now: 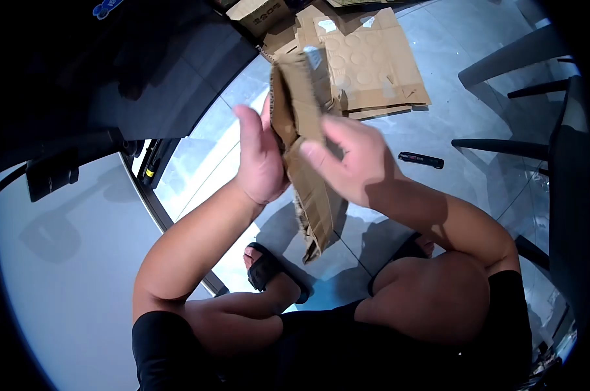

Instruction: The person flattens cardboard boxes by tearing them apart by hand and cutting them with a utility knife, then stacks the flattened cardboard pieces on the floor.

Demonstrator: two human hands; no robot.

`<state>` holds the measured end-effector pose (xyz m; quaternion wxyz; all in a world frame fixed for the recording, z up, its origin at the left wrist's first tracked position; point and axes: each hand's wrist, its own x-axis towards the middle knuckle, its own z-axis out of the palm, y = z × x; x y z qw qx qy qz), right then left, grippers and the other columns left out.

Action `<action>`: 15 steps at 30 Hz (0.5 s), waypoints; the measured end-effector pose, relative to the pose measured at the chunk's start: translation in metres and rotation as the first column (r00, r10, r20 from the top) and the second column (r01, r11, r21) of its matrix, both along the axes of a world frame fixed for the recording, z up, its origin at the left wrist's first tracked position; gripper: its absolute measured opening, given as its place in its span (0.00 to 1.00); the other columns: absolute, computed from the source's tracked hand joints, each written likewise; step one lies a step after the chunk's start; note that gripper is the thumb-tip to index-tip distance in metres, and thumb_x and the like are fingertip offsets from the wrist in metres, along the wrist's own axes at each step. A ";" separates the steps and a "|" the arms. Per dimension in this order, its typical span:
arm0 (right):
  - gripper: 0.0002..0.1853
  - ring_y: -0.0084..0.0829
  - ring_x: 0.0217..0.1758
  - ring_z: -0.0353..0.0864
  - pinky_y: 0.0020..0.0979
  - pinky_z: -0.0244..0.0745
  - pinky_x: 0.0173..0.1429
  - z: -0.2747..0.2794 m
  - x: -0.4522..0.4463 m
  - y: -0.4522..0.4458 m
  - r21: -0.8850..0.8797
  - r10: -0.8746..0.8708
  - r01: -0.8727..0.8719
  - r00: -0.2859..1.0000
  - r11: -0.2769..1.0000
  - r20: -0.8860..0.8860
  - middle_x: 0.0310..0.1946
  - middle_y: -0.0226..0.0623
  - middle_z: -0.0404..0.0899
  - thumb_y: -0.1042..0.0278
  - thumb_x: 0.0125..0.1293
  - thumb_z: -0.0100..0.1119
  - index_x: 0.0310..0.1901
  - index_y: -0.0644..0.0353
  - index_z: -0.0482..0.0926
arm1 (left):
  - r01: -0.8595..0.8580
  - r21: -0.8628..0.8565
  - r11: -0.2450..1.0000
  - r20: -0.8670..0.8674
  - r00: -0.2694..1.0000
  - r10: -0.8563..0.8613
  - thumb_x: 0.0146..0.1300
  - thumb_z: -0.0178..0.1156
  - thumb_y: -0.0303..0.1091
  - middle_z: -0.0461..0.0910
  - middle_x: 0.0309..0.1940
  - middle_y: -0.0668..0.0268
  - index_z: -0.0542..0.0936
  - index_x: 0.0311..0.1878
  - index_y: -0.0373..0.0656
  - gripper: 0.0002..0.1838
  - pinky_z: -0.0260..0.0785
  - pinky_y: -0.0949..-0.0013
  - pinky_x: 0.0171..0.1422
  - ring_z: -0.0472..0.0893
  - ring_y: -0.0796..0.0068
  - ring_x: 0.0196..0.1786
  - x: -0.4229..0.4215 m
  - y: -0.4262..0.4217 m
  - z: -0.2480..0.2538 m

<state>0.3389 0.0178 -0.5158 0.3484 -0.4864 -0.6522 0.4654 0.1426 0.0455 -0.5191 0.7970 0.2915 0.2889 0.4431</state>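
A folded piece of brown cardboard [311, 195] stands on edge between my hands, its layers parted at the top. My left hand [261, 153] presses against its left side, thumb raised and the other fingers hidden behind the board. On the right side my right hand [350, 156] has its thumb on the cardboard near the middle and its fingers curled around the edge, slightly blurred. The lower end of the piece hangs above the floor between my feet.
Flattened cardboard sheets [366, 62] lie on the tiled floor ahead, beside an open box [259, 16]. A black cutter-like tool [421, 160] rests on the floor at right, near dark chair legs [500, 148]. A white panel [80, 260] stands at left.
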 end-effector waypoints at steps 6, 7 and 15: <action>0.39 0.53 0.86 0.62 0.50 0.58 0.88 -0.059 0.007 -0.011 0.317 0.300 -0.305 0.952 0.898 0.066 0.82 0.54 0.65 0.53 0.71 0.70 0.80 0.60 0.71 | -0.332 -0.016 0.943 -0.614 0.748 0.253 0.73 0.54 0.31 0.85 0.42 0.61 0.82 0.48 0.34 0.11 0.74 0.63 0.56 0.81 0.70 0.45 -0.027 0.005 -0.012; 0.41 0.53 0.87 0.60 0.50 0.58 0.88 -0.064 0.019 -0.007 0.205 0.173 -0.195 0.978 0.959 0.119 0.83 0.55 0.63 0.54 0.70 0.72 0.81 0.60 0.69 | -0.256 0.049 0.965 -0.670 0.708 0.221 0.73 0.56 0.32 0.86 0.47 0.59 0.82 0.53 0.33 0.13 0.75 0.62 0.60 0.83 0.68 0.49 -0.036 0.013 -0.008; 0.32 0.31 0.70 0.81 0.36 0.75 0.76 -0.130 0.063 -0.019 -0.505 -0.011 -0.283 0.864 0.816 -0.503 0.68 0.41 0.83 0.67 0.80 0.67 0.78 0.67 0.69 | -0.294 -0.096 0.951 -0.383 0.893 0.237 0.83 0.56 0.37 0.80 0.70 0.51 0.70 0.77 0.36 0.26 0.75 0.50 0.77 0.82 0.53 0.70 -0.059 0.016 -0.029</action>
